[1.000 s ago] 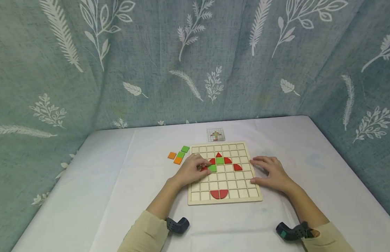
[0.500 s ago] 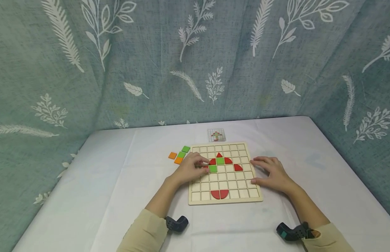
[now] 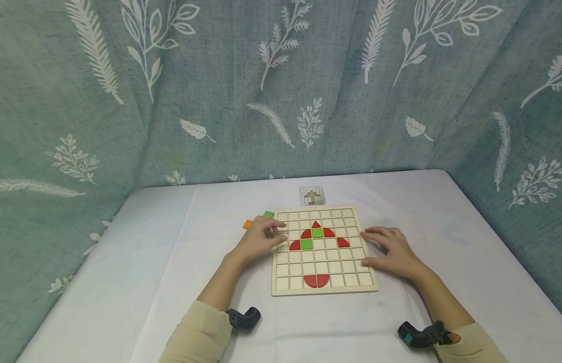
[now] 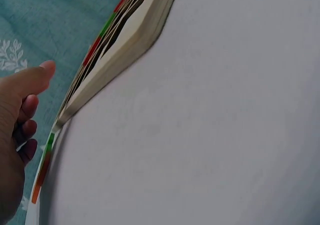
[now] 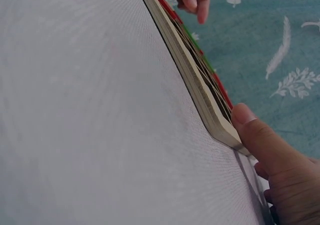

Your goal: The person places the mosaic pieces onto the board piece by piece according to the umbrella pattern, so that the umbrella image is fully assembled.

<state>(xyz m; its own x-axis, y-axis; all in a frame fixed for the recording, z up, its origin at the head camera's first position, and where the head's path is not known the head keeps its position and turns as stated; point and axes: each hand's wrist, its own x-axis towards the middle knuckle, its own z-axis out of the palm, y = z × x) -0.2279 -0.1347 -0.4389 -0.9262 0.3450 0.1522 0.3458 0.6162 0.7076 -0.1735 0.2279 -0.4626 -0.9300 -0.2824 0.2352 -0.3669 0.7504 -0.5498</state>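
A wooden grid board (image 3: 290, 286) lies on the table. My left hand (image 3: 258, 237) is over its left edge, fingers loosely bent and nothing between them. Several pieces sit in the squares: a red triangle (image 3: 316, 225), green squares such as this green square (image 3: 306, 244), and red quarter circles, among them one red quarter circle (image 3: 295, 245) at the left. Beyond my left hand show a green tile (image 3: 269, 214) and an orange tile (image 3: 247, 224); other tiles are hidden behind the hand. My right hand (image 3: 391, 252) rests at the board's right edge, its thumb (image 5: 245, 114) on the rim.
Behind the board lies a small picture card (image 3: 312, 195) showing a grid with a coloured figure. A white cloth (image 3: 172, 282) covers the table, and a patterned curtain (image 3: 235, 126) stands behind it. Each wrist carries a dark device.
My left hand has drawn back to the left from the pieces, uncovering the left red quarter circle and covering some loose tiles. The right hand stays at the board's edge.
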